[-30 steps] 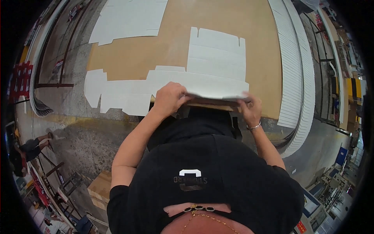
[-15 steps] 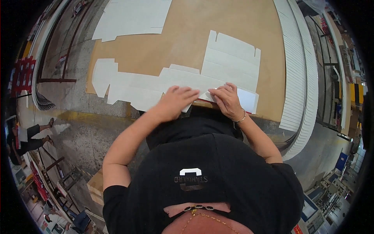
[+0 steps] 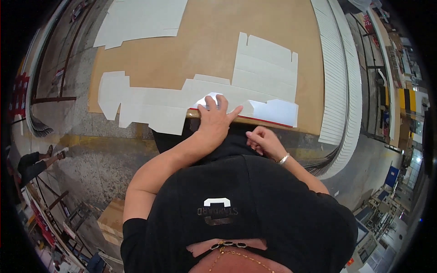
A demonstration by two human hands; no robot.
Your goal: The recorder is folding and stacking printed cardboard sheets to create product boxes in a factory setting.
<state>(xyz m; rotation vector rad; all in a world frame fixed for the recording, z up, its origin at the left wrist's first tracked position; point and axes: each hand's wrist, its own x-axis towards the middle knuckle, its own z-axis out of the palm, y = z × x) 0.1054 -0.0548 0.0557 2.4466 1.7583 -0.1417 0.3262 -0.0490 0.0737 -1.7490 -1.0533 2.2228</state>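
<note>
A flat grey-white cardboard box blank [image 3: 159,102] lies along the near edge of the brown board-topped table. Part of its near edge is folded over, showing a white flap [image 3: 268,110] with a red line at the fold. My left hand [image 3: 214,120] presses the folded part near the middle of that edge, its fingers spread and holding nothing. Off the table edge, in front of my black clothing, my right hand [image 3: 268,144] is closed with curled fingers. Nothing shows in it, and it is apart from the blank.
Another cardboard blank [image 3: 141,20] lies at the far left of the brown tabletop [image 3: 209,54]. A long curved row of stacked white sheets [image 3: 334,91] runs along the right. Brown cartons [image 3: 111,220] stand on the floor at lower left. A person's legs [image 3: 34,166] show at the far left.
My right hand has left the blank and drawn back toward my body, closing. My left hand has shifted right and spread its fingers over the fold. More white flap shows folded over.
</note>
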